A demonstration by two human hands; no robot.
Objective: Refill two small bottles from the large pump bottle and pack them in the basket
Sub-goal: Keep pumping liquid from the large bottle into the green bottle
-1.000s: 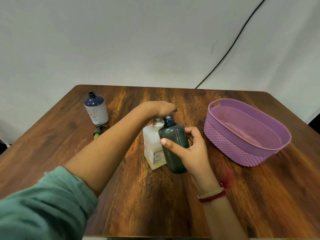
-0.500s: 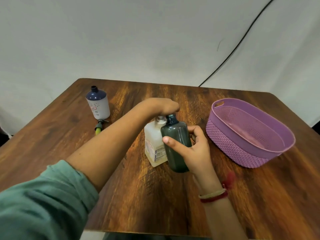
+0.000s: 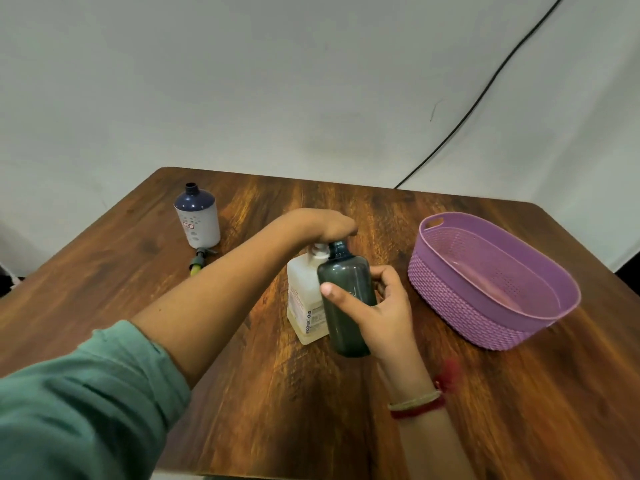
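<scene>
A large pale pump bottle stands mid-table. My left hand lies bent over its white pump head, fingers curled down around it. My right hand grips a small dark green bottle, held upright right beside the pump bottle with its open neck under the left hand. A second small bottle, white with a dark blue top and no cap, stands at the back left. The purple basket sits at the right with nothing in it.
A small green and grey pump cap lies on the wooden table in front of the white bottle. A black cable runs down the white backdrop behind the table.
Both hands and both bottles keep the same pose and place. Only the view has shifted a little.
</scene>
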